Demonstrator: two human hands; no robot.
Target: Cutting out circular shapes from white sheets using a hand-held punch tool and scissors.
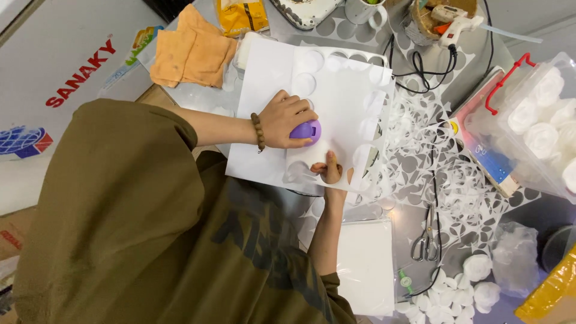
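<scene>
My left hand (pixel 287 120), with a wooden bead bracelet on its wrist, is closed over a purple round hole punch (pixel 306 130). The punch sits on a white paper sheet (pixel 342 96) that has several round holes cut in it. Just below the punch, my right hand (pixel 329 171) pinches the near edge of this sheet, thumb on top. A second white sheet (pixel 261 90) lies under it on the grey table (pixel 414 222).
Punched-out paper scraps (pixel 438 162) cover the table to the right, with scissors (pixel 426 243) and small white paper circles (pixel 456 297). A clear plastic box of white paper flowers (pixel 540 132) stands at right. A glue gun (pixel 456 21), orange cloths (pixel 192 51) and a mug (pixel 363 12) lie farther off.
</scene>
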